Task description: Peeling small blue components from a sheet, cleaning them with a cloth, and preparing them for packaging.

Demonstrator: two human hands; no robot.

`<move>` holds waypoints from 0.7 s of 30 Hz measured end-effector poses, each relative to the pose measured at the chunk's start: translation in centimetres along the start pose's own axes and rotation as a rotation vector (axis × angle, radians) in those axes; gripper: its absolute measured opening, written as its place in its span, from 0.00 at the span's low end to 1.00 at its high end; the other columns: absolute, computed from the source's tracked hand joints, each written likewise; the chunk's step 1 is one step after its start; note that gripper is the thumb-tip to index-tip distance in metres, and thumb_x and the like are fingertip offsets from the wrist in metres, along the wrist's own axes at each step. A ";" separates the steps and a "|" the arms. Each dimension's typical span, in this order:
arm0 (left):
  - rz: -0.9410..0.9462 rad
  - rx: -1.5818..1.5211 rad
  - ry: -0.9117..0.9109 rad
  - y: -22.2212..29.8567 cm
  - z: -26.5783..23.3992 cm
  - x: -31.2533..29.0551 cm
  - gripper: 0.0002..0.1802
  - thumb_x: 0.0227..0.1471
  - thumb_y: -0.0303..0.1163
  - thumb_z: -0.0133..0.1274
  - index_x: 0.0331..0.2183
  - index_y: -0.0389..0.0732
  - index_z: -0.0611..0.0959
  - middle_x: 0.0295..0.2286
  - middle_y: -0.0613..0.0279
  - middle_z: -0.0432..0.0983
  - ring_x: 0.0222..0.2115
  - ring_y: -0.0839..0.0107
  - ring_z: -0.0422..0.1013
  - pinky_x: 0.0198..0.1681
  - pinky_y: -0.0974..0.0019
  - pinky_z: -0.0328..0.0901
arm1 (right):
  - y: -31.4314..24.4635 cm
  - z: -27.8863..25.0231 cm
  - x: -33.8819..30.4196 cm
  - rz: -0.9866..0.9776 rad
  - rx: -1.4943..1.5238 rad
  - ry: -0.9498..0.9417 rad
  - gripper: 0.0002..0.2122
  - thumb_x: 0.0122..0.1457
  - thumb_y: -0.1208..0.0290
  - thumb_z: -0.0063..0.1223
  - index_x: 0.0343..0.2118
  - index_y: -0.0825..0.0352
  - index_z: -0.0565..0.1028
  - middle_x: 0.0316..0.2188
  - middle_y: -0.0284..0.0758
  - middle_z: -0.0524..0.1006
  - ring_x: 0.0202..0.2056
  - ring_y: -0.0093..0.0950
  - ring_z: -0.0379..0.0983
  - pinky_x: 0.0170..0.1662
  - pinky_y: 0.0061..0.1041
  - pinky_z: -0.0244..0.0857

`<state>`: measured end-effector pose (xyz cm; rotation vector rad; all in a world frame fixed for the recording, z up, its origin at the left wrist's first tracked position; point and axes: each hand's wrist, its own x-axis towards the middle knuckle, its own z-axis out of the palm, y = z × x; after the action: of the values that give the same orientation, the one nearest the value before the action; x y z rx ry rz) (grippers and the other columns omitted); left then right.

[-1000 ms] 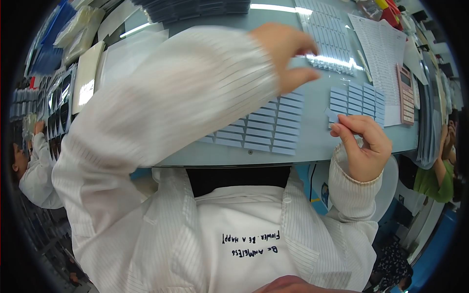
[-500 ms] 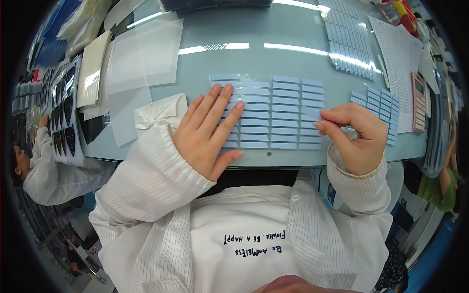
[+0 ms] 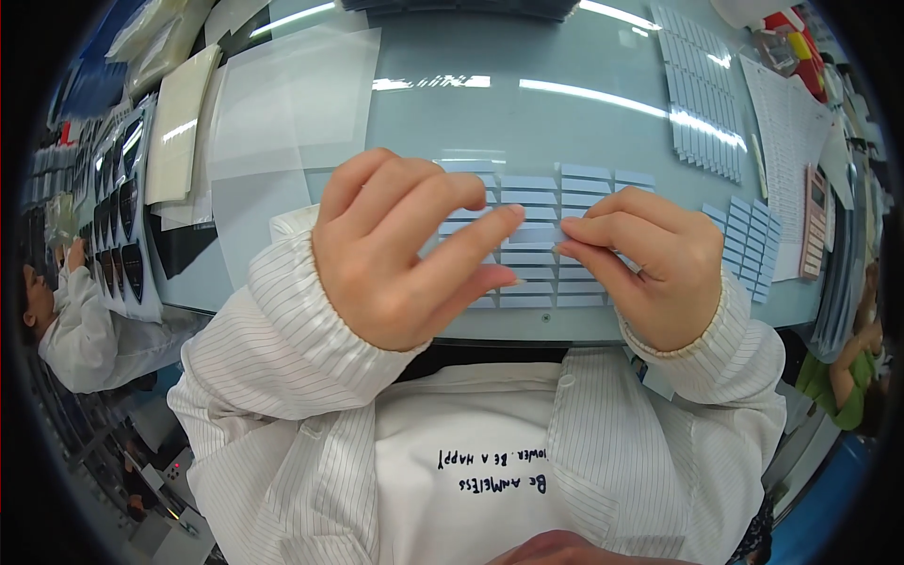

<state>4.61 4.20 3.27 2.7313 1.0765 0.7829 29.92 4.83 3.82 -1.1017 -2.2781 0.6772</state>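
Rows of light-blue strips (image 3: pixel 527 288) lie in columns on the glass-topped table in front of me. My right hand (image 3: pixel 659 264) pinches a small light-blue strip (image 3: pixel 533 234) between thumb and forefinger, above the middle columns. Left of it, my left hand (image 3: pixel 395 250) hovers over the left column, empty. Its fingers are bent and apart, with thumb and forefinger pointing toward the held strip. The left hand hides part of the rows beneath it.
Translucent sheets (image 3: pixel 282 113) and a cream stack (image 3: pixel 184 127) lie at left. More blue strips (image 3: pixel 702 94) are at the far right, with a smaller group (image 3: pixel 744 240) nearer. A pink calculator (image 3: pixel 813 221) rests on papers. A co-worker (image 3: pixel 104 320) sits at left.
My left hand has lifted off the strips, its fingers bending from flat to curled. My right hand has moved left with the pinched strip. The whole view has shifted slightly.
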 end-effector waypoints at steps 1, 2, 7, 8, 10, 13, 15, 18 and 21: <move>0.035 0.038 0.050 0.0 0.3 0.1 0.24 0.32 0.36 0.73 0.37 0.46 0.88 0.34 0.64 0.77 0.32 0.66 0.70 0.40 0.61 0.62 | -0.2 0.1 0.3 -0.004 -0.014 -0.004 0.08 0.47 0.82 0.69 0.31 0.71 0.82 0.26 0.38 0.80 0.25 0.29 0.79 0.27 0.21 0.71; 0.032 0.037 0.050 -0.2 0.7 0.1 0.24 0.32 0.36 0.73 0.37 0.46 0.88 0.34 0.64 0.77 0.32 0.66 0.70 0.40 0.61 0.62 | -0.2 0.2 0.5 -0.007 -0.030 -0.007 0.08 0.47 0.81 0.69 0.31 0.71 0.82 0.26 0.38 0.80 0.24 0.30 0.78 0.26 0.22 0.71; 0.011 0.033 0.113 -0.9 1.8 0.0 0.19 0.32 0.32 0.72 0.33 0.46 0.88 0.30 0.68 0.77 0.30 0.66 0.70 0.39 0.61 0.61 | 0.0 0.3 1.4 -0.001 -0.017 -0.048 0.08 0.47 0.81 0.70 0.31 0.71 0.82 0.27 0.38 0.80 0.25 0.30 0.79 0.26 0.22 0.71; 0.007 0.029 0.112 -1.0 1.9 0.0 0.19 0.32 0.32 0.72 0.33 0.46 0.88 0.30 0.68 0.77 0.30 0.66 0.70 0.39 0.61 0.61 | 0.0 0.3 1.5 0.005 -0.011 -0.058 0.08 0.46 0.81 0.70 0.31 0.71 0.82 0.27 0.38 0.80 0.25 0.30 0.79 0.26 0.22 0.71; -0.040 -0.021 0.123 -1.3 2.1 0.1 0.18 0.32 0.31 0.72 0.32 0.46 0.88 0.28 0.69 0.77 0.29 0.67 0.70 0.39 0.61 0.61 | 0.3 0.5 1.7 0.007 0.006 -0.049 0.09 0.46 0.81 0.70 0.32 0.71 0.83 0.28 0.38 0.80 0.25 0.30 0.79 0.27 0.22 0.71; -0.108 -0.057 0.082 -1.7 2.0 0.3 0.17 0.32 0.31 0.72 0.32 0.46 0.88 0.28 0.69 0.77 0.29 0.67 0.70 0.39 0.61 0.60 | 0.5 0.6 1.9 0.043 0.027 -0.037 0.11 0.46 0.81 0.70 0.34 0.70 0.83 0.29 0.39 0.81 0.26 0.30 0.79 0.27 0.21 0.71; -0.116 -0.087 0.075 -1.9 1.9 0.4 0.17 0.32 0.30 0.71 0.32 0.46 0.88 0.27 0.69 0.77 0.29 0.67 0.70 0.40 0.62 0.60 | 0.5 0.6 1.9 0.087 0.023 -0.035 0.11 0.45 0.81 0.71 0.34 0.70 0.83 0.29 0.39 0.81 0.26 0.30 0.79 0.28 0.21 0.72; -0.142 -0.133 0.066 -1.9 1.9 0.4 0.17 0.32 0.31 0.71 0.32 0.46 0.88 0.27 0.69 0.76 0.29 0.68 0.70 0.40 0.62 0.59 | 0.7 0.8 2.0 0.120 0.126 -0.002 0.13 0.45 0.80 0.71 0.35 0.69 0.83 0.30 0.39 0.81 0.27 0.29 0.80 0.28 0.21 0.72; -0.159 -0.164 0.062 -1.9 1.9 0.4 0.17 0.33 0.31 0.71 0.32 0.46 0.88 0.27 0.70 0.76 0.28 0.68 0.69 0.40 0.62 0.59 | 0.8 0.8 2.1 0.016 0.075 -0.042 0.13 0.45 0.80 0.72 0.36 0.69 0.83 0.30 0.39 0.81 0.28 0.29 0.80 0.28 0.22 0.72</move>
<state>4.64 6.05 1.23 2.4680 1.1682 0.8927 28.75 6.85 3.21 -1.0812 -2.2621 0.7922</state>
